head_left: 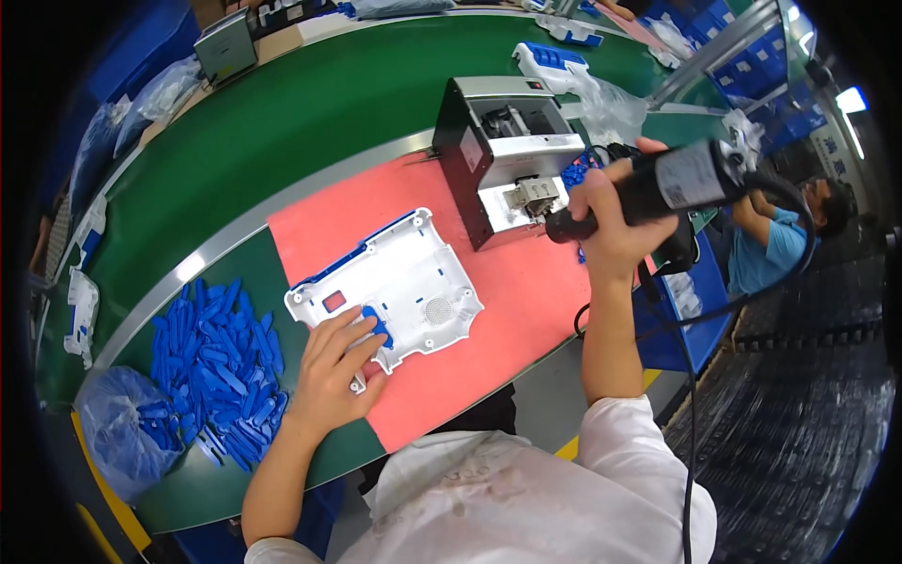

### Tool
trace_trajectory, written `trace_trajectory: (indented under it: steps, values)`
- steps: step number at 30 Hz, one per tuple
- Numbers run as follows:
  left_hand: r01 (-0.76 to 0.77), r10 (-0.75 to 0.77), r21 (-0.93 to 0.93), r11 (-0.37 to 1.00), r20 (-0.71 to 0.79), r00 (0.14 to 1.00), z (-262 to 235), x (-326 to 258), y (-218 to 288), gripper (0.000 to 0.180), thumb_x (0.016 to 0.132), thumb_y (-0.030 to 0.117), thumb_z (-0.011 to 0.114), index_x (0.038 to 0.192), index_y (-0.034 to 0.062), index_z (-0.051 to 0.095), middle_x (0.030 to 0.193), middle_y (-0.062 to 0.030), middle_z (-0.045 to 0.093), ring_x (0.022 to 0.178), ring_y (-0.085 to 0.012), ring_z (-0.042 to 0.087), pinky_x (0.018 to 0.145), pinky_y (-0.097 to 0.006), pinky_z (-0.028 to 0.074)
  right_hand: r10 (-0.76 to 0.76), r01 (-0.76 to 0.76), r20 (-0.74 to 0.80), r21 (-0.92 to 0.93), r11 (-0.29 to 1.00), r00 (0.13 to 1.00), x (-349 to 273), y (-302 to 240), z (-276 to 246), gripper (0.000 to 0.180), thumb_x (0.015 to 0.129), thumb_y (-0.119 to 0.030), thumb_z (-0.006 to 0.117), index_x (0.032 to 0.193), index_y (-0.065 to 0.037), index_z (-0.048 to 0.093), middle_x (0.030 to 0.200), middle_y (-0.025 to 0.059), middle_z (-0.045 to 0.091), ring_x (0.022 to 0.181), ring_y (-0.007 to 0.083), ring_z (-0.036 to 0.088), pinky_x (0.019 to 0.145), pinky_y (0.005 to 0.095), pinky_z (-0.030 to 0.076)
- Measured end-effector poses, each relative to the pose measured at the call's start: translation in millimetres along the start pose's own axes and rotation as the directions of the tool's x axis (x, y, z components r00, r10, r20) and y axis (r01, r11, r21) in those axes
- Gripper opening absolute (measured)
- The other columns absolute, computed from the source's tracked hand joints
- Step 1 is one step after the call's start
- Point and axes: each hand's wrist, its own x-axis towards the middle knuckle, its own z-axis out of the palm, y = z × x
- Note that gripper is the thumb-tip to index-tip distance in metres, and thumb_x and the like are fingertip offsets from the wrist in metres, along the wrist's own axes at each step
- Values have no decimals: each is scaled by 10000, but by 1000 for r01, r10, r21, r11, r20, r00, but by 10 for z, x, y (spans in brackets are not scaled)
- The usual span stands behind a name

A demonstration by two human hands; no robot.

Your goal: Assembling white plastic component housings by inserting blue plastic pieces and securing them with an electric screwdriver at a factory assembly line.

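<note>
Green conveyor belting curves past the table [310, 122], and a pink mat [526, 310] lies under both hands. On it, the left hand [334, 367] presses flat on the near edge of a white plastic housing [404, 277], fingers spread over a small blue insert [378, 324], not clenched. Just left of that hand lies a heap of blue plastic strips [216, 362], with a bag of more strips [122, 432] beyond. The right hand [611, 211] is clenched around a black electric screwdriver [658, 188], its tip held at a grey screw feeder box [507, 160] just left of it. Beyond the right hand, a co-worker in blue [775, 244] stands.
</note>
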Motion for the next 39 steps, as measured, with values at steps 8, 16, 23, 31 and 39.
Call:
trace_trajectory:
  steps: [8, 16, 23, 31, 39]
  values:
    - [40, -39, -52, 998, 21, 999, -78, 41, -3, 537, 646, 118, 745, 1162, 34, 623, 1162, -139, 602, 1156, -338, 535, 941, -439, 435, 102, -176, 202, 389, 904, 974, -385, -300, 594, 592, 816, 42, 543, 1338, -43, 276, 653, 61, 454, 463, 163, 483, 487, 343, 460]
    - [107, -101, -71, 992, 84, 991, -95, 5, -30, 656, 702, 225, 724, 1311, 72, 533, 1183, -177, 570, 1140, -347, 513, 934, -454, 421, 86, -222, 455, 254, 942, 886, -756, -179, 1135, 563, 731, 121, 548, 1228, -14, 322, 632, 65, 515, 480, 144, 512, 487, 278, 444]
    - [69, -62, -93, 993, 80, 995, -71, -11, -68, 619, 691, 217, 727, 1265, 55, 562, 1170, -160, 565, 1126, -347, 507, 931, -447, 428, 63, -178, 466, 207, 962, 883, -810, -72, 1157, 534, 753, 110, 554, 1219, -9, 323, 632, 61, 517, 484, 132, 512, 494, 275, 453]
    - [55, -50, -97, 994, 57, 997, -69, 14, -62, 523, 663, 191, 747, 1140, 30, 605, 1105, -128, 571, 1068, -322, 518, 903, -427, 439, 34, -134, 476, 177, 975, 879, -881, -17, 1152, 536, 763, 104, 570, 1216, -2, 303, 648, 66, 542, 502, 131, 536, 507, 272, 464]
    - [85, -78, -118, 989, 60, 995, -63, 1, -69, 548, 644, 196, 766, 1140, 28, 604, 1127, -146, 578, 1083, -334, 534, 913, -429, 442, 76, -194, 588, 141, 971, 805, -957, -75, 1041, 560, 757, 165, 551, 1208, -78, 324, 719, 64, 571, 575, 124, 557, 527, 289, 484]
